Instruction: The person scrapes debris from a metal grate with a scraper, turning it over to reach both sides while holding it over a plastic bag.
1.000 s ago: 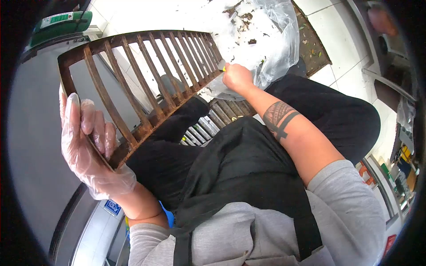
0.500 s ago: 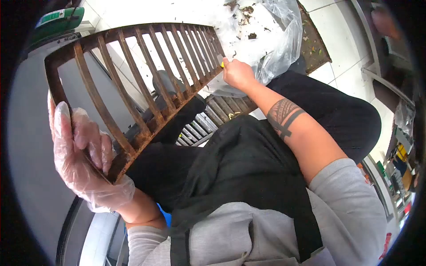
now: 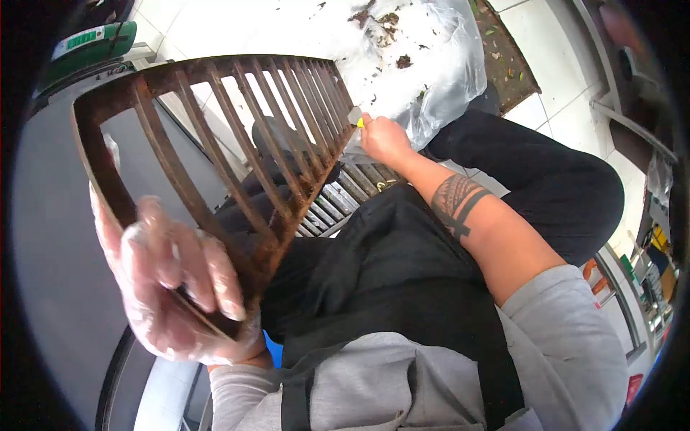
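Note:
A rusty slotted metal grate (image 3: 293,210) is held up at a slant in front of me, its near end low on the left. My left hand (image 3: 176,280), in a clear plastic glove, has its fingers wrapped around that near end. At the far end, my bare right hand (image 3: 387,138) grips a small scraper (image 3: 355,116) with a yellow part by the fingers. The scraper's flat blade is right at the grate's far corner. My right fist covers most of its handle.
A clear plastic bag (image 3: 453,79) lies past my right hand, with dark scraps (image 3: 404,62) scattered near it. Another slatted grate (image 3: 334,205) sits below, between my legs. A dirty mat (image 3: 507,68) and a green container (image 3: 93,44) are farther off.
My left hand has shifted right and slightly down with the grate's near end, and the grate has tilted. The far end and the scraper have moved slightly down.

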Tool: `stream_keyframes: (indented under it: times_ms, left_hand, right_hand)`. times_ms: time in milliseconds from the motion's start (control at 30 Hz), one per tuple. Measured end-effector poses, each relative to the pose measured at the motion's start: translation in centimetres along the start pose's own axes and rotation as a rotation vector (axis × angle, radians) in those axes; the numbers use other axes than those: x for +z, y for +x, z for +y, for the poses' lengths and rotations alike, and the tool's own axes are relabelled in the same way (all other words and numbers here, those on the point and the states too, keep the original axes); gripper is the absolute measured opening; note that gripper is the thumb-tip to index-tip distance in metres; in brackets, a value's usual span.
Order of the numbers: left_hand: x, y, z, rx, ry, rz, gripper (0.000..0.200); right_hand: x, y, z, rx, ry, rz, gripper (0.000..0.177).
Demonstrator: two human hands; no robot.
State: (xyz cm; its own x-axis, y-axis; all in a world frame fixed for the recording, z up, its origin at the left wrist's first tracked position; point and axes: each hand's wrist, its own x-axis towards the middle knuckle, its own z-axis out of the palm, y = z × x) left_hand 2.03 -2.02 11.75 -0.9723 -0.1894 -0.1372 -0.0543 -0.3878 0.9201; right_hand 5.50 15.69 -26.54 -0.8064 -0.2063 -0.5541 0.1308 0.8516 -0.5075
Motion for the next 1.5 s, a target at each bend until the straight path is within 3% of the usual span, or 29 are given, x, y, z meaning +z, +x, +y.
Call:
stream_keyframes:
  times_ms: [300, 367, 433, 533, 967, 1067, 1267, 1433, 1500]
  left_hand:
    - [1.7, -0.4, -0.5, -0.027, 0.109, -0.03, 0.062]
    - [2.1, -0.5, 0.0, -0.041, 0.163, -0.03, 0.061]
    - [2.9, -0.7, 0.3, -0.086, 0.273, 0.101, 0.058]
    - [2.5, -0.7, 0.5, -0.086, 0.33, 0.111, 0.058]
    - [2.0, 0.2, 0.4, -0.012, 0.208, 0.097, 0.057]
    - [1.9, 0.0, 0.2, -0.016, 0.217, 0.123, 0.057]
    - [1.5, 0.2, 0.6, 0.001, 0.235, 0.088, 0.057]
    - [1.8, 0.3, 0.6, -0.035, 0.238, 0.224, 0.06]
    - [1.5, 0.2, 0.9, -0.02, 0.257, 0.189, 0.058]
  right_hand:
    - [0.0, 0.2, 1.1, -0.064, 0.016, 0.013, 0.042]
    - [0.5, -0.5, 1.0, -0.043, 0.07, 0.094, 0.04]
    - [0.6, 2.3, 0.6, -0.07, 0.079, 0.107, 0.042]
    - [0.2, 3.9, 0.4, -0.079, 0.077, 0.081, 0.043]
    - [0.4, 0.2, 0.7, -0.11, 0.022, 0.12, 0.037]
    - [1.4, 3.0, -0.3, -0.138, 0.042, 0.197, 0.04]
    - [0.0, 1.4, -0.9, -0.088, -0.003, 0.095, 0.039]
    - [-0.5, 6.1, -2.1, -0.124, 0.005, 0.125, 0.034]
    - [-0.2, 4.0, -1.6, -0.128, -0.006, 0.148, 0.034]
